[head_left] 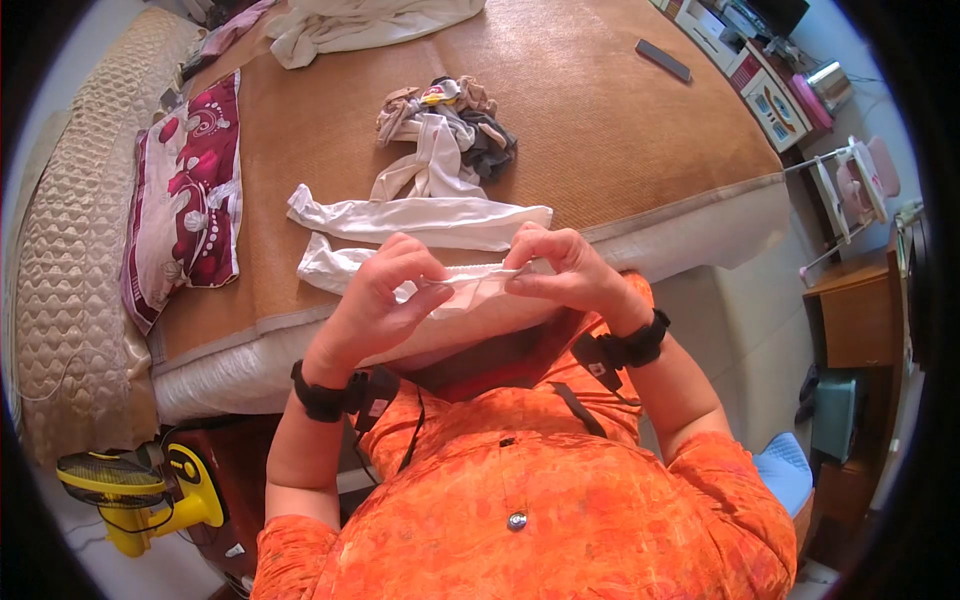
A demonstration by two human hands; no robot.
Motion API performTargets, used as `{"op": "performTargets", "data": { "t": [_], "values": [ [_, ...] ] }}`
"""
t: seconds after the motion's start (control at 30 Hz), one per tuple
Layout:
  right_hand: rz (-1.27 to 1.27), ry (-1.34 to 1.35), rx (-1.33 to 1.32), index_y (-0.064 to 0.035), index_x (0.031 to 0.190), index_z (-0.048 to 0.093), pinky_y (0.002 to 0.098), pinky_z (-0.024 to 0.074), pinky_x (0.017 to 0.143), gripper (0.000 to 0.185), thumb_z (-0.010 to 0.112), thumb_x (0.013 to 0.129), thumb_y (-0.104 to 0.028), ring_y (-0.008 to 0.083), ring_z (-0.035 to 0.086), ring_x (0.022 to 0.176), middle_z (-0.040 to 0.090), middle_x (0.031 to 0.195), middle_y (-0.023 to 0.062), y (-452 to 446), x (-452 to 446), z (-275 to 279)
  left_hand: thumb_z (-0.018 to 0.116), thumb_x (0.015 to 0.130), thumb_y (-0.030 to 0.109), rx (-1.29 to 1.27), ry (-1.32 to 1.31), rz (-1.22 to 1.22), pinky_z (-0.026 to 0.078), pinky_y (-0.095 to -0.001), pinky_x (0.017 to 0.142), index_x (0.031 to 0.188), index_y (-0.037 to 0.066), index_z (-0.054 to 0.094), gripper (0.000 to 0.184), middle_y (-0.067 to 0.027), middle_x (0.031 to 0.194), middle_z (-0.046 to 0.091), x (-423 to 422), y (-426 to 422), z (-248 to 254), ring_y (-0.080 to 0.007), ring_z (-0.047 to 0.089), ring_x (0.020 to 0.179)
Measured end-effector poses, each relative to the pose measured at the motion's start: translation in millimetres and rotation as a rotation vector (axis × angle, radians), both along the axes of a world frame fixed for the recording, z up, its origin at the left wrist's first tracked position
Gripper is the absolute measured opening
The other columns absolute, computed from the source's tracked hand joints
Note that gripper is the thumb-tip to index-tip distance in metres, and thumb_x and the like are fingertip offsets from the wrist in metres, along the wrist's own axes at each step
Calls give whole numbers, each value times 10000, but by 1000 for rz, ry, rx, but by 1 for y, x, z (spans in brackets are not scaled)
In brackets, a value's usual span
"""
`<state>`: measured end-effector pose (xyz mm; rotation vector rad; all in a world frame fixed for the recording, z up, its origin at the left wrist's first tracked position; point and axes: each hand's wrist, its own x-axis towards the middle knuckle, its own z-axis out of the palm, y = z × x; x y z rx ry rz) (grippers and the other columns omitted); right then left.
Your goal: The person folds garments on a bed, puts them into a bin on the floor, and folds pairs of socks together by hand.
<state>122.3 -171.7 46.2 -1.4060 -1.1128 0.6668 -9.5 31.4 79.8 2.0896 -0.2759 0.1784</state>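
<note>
White leggings or trousers [430,222] lie across the bed's near edge, their two legs stretching left. My left hand [385,292] pinches the left part of the waistband between thumb and finger. On the right, my right hand [570,268] pinches the same edge, its thumb and finger meeting. Between the hands the gathered white edge hangs toward my lap. Just beyond lies a crumpled pile of clothes [445,130] in beige, grey and white.
The bed [330,130] has a brown mat. A red patterned pillow [190,200] lies left, a remote [663,60] far right, and a white cloth [370,25] at the far edge. A yellow fan [150,500] stands lower left; a blue stool [783,472] is lower right.
</note>
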Motion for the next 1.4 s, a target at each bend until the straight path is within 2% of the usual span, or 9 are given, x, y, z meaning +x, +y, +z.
{"op": "performTargets", "data": {
  "t": [0.3,0.53,0.63,0.7,0.87,0.93,1.07,1.23,1.4],
  "values": [
    [-49,-229,25,-79,803,637,274,365,699,148,688,707,-181,147,453,708,551,694,15,11,-11,4,678,659,38,187,-196,116,361,-279,604,729,60,626,90,-21,632,473,6,-19,0,-167,438,667],
    [-154,-213,165,-69,772,626,271,384,675,82,655,738,-138,137,488,682,561,698,26,18,-15,-6,685,633,60,306,-262,137,364,-295,585,695,68,614,94,-29,612,457,9,-24,-5,-186,436,647],
    [-176,-19,155,-45,791,609,241,405,665,69,619,772,-110,91,509,714,571,730,10,15,-13,-5,675,631,58,300,-233,134,368,-292,587,681,66,606,85,-32,618,463,9,-24,-8,-191,443,653],
    [-125,331,164,-15,825,587,203,415,664,85,584,805,-99,54,505,735,565,765,-7,12,-11,-1,668,630,55,300,-226,140,370,-290,586,676,66,603,80,-33,621,464,8,-23,-8,-193,446,655],
    [-117,310,197,-1,835,557,198,422,636,91,549,831,-92,51,502,703,558,767,2,12,-12,6,665,611,53,362,-273,171,375,-325,653,667,72,582,102,-39,628,471,9,-25,-11,-214,456,670],
    [-1,605,181,-9,818,524,215,430,621,94,527,846,-98,69,512,673,562,758,21,9,-15,17,659,604,45,409,-326,200,375,-339,679,667,73,567,115,-40,627,469,9,-26,-11,-221,460,670],
    [111,572,168,-28,802,478,218,425,602,96,509,856,-100,78,507,650,536,723,16,3,-16,15,641,584,20,532,-514,309,378,-374,742,673,78,520,161,-40,620,453,9,-27,-11,-233,468,659],
    [139,527,102,-29,815,467,204,403,562,98,528,847,-100,66,474,611,483,720,-9,2,-20,13,635,579,9,534,-585,367,370,-405,800,679,92,488,196,-36,617,439,7,-27,-13,-223,469,651],
    [-37,519,-125,-39,830,526,166,300,425,162,555,845,-198,9,392,501,454,606,-59,11,-31,14,629,586,11,535,-628,398,358,-413,830,673,103,471,202,-30,613,424,7,-30,-16,-210,466,653]
  ]
}}
